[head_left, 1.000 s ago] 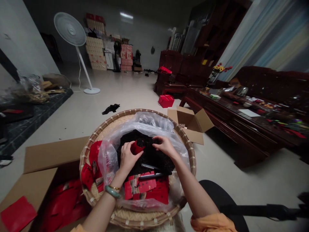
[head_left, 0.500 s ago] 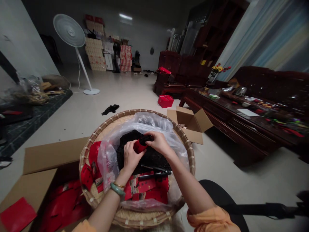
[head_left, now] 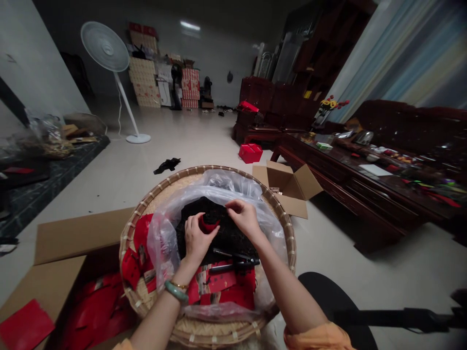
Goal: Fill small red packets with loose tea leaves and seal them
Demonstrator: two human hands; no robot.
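Note:
My left hand [head_left: 197, 238] grips a small red packet [head_left: 208, 226], its mouth held wide and facing up. Dark, crumbly material shows at the packet's opening. To the right of it, my right hand [head_left: 243, 218] is pinched, thumb against fingers; whatever is between them is too small to make out. Both hands are above a heap of black dried material [head_left: 199, 204] in a clear plastic bag [head_left: 166, 238]. That bag lies spread inside a round woven bamboo tray [head_left: 292, 243]. Black-handled tongs [head_left: 235, 265] rest near the heap's front, beside flat red packets [head_left: 219, 282].
An open cardboard box [head_left: 62, 277] with red packets stands at the left. Another open box [head_left: 288, 187] sits behind the tray's right side, near a dark wooden table [head_left: 328, 167]. A white fan [head_left: 105, 46] stands at the back left; a black round seat [head_left: 328, 301] is at the right.
My right hand has moved off the packet's mouth, a little to the right. The packet stays in my left hand, now tipped more upright with its opening visible.

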